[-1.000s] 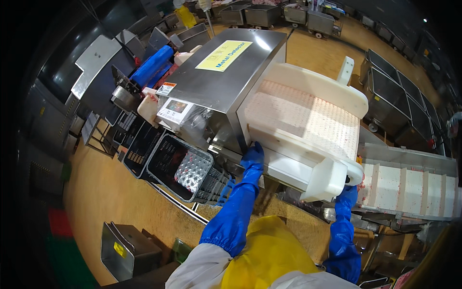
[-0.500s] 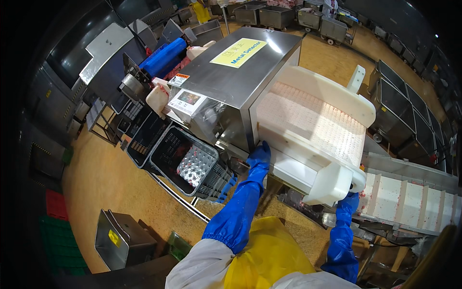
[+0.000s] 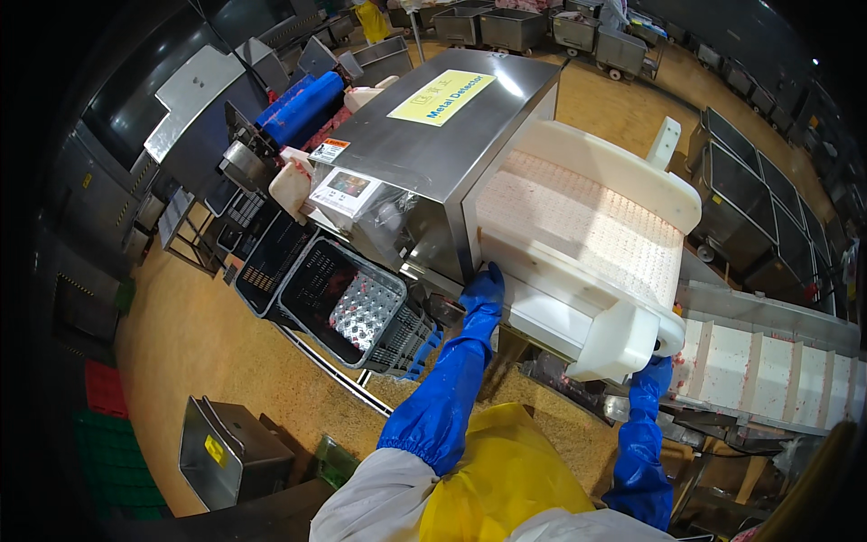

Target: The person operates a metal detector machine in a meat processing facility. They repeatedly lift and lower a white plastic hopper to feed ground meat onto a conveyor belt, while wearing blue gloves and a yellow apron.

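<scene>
My left hand [image 3: 482,289] is at the near side of the white conveyor [image 3: 578,217] by the steel housing [image 3: 452,154], right hand [image 3: 651,372] under its end block [image 3: 614,345]. Looks like hands are placed, conveyor assembled; what's left I can't judge. Fingers partly hidden both sides, can't tell if they're open or gripping.

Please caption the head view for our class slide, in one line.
Blue-gloved left hand and right hand at the near side of a white conveyor beside a steel machine.
</scene>
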Tool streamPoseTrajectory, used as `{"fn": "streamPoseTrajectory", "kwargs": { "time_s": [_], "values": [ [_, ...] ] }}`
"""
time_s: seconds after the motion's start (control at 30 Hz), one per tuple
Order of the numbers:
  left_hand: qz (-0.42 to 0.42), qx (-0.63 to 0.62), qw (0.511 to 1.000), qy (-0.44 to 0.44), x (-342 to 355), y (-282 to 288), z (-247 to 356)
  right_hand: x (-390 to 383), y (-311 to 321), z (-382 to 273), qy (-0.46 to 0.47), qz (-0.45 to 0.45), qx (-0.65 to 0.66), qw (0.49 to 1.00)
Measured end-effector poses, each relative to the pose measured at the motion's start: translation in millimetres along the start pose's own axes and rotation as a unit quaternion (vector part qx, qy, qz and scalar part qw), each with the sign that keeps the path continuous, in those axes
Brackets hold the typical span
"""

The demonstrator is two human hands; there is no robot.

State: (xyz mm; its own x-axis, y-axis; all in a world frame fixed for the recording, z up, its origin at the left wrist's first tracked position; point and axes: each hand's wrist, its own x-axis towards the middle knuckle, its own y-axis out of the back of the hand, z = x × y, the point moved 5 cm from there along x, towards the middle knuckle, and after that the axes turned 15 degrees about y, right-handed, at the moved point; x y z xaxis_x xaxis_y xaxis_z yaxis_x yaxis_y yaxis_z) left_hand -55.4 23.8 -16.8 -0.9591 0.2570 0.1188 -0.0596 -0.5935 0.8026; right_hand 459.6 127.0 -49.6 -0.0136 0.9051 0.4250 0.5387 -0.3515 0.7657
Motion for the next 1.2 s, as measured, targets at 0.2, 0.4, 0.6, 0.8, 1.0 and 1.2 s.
{"fn": "streamPoseTrajectory", "kwargs": {
  "time_s": [0.2, 0.4, 0.6, 0.8, 1.0, 1.2],
  "values": [
    [0.013, -0.006, 1.0, -0.002, 0, -2, -1, -1, 3, -1, -0.005, -0.001, -0.02, 1.0],
    [0.019, -0.016, 1.0, -0.001, 1, -5, -2, -1, 5, -2, -0.015, -0.006, -0.035, 0.999],
    [0.006, -0.005, 1.0, 0.003, 2, -6, -3, 0, 2, 1, -0.019, -0.023, -0.039, 0.999],
    [-0.001, -0.007, 1.0, -0.009, -1, 2, 3, 1, 9, -10, -0.008, -0.006, -0.006, 1.0],
    [-0.009, -0.008, 1.0, -0.013, 0, 2, 2, 3, 15, -21, -0.01, -0.005, -0.016, 1.0],
    [0.001, 0.0, 1.0, -0.003, -2, 4, 2, 3, 17, -23, -0.004, 0.0, -0.013, 1.0]
  ]
}}
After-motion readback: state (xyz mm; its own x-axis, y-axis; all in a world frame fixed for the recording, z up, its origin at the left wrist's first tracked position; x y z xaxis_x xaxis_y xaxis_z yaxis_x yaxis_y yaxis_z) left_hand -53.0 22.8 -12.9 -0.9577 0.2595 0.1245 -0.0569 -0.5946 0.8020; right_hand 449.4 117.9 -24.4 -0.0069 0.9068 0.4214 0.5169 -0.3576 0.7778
